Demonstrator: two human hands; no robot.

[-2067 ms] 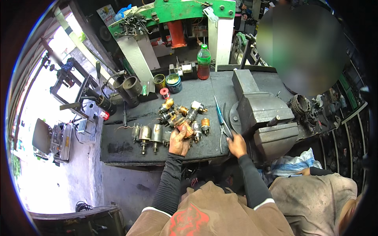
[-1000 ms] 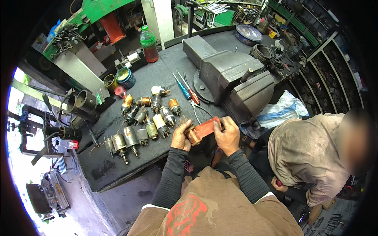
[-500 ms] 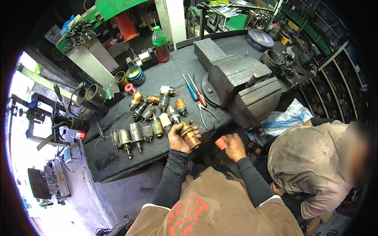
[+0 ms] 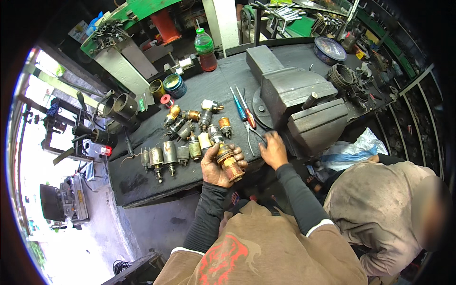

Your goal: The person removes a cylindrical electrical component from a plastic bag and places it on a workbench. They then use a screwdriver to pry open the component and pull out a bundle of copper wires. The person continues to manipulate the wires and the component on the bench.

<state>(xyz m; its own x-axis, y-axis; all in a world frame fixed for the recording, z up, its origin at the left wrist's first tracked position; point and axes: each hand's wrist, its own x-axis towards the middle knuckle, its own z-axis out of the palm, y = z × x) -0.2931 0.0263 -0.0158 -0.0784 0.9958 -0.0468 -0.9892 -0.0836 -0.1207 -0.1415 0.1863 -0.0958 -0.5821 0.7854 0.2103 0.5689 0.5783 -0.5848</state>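
My left hand [image 4: 216, 168] is wrapped around a solenoid coil [image 4: 229, 164], its copper-coloured winding bare and its top end metal. It is held tilted above the bench's front edge. My right hand [image 4: 274, 151] is at that edge beside the vise, back up and fingers curled down. Its fingertips meet the end of one handle of the pliers [image 4: 251, 134]; what they hold, if anything, is hidden beneath the hand. Beyond my left hand several used solenoids [image 4: 169, 154] and bare coils [image 4: 224, 124] lie in a cluster. Two screwdrivers, blue [image 4: 239, 107] and red [image 4: 248, 114], lie above the pliers.
A large bench vise [image 4: 299, 95] is mounted right of the tools on the dark workbench [image 4: 137, 185]. Behind the solenoids stand a green-capped bottle [image 4: 205, 50], an open blue tin [image 4: 175, 86] and a red spool [image 4: 166, 100]. Close on my right, another person [image 4: 380, 209] bends down.
My right hand has moved forward to the bench edge by the pliers. The orange-red piece it held is no longer visible. My left hand keeps the coil, and the view has shifted slightly.
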